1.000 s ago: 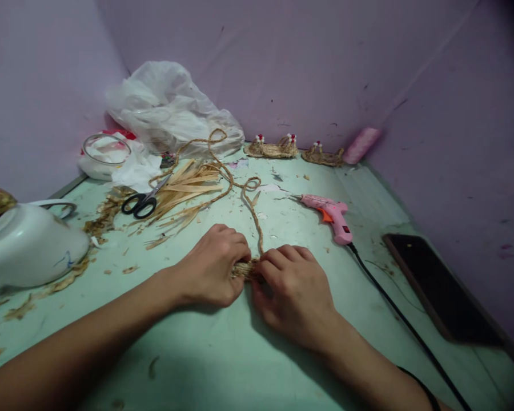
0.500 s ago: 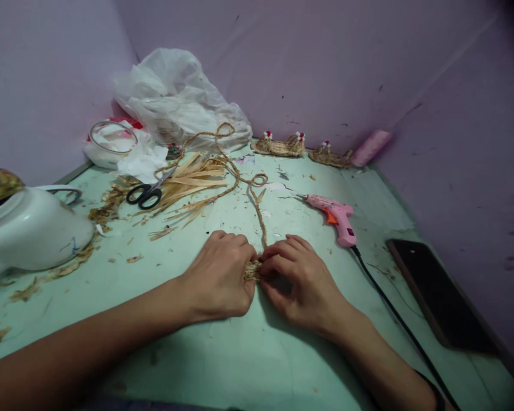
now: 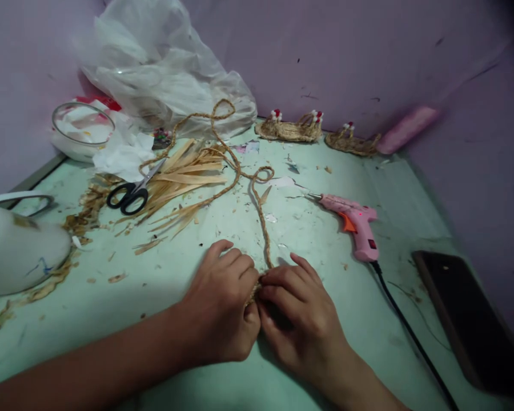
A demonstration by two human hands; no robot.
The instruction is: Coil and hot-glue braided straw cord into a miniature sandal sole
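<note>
My left hand [image 3: 223, 308] and my right hand [image 3: 302, 317] meet on the green table [image 3: 111, 308], both with fingers curled around a small braided straw piece [image 3: 253, 292] that is almost hidden between them. A braided straw cord [image 3: 263, 225] runs from that piece away across the table, loops, and continues toward the plastic bag. My left hand's fingers wrap the piece from the left, and the fingertips of my right press on it from the right.
A pink glue gun [image 3: 353, 220] with a black cable [image 3: 415, 342] lies to the right, beside a dark phone [image 3: 462, 319]. Scissors [image 3: 131, 191] rest on straw strips [image 3: 184, 180]. Behind are a plastic bag [image 3: 154, 68], a glass bowl [image 3: 82, 123], straw shoes [image 3: 291, 128], a pink roll [image 3: 406, 128]; a white appliance [image 3: 17, 248] stands left.
The view has shifted closer and lower, so my hands sit lower in the picture. Both hands stay closed on the braided piece, now pressed tighter together over it.
</note>
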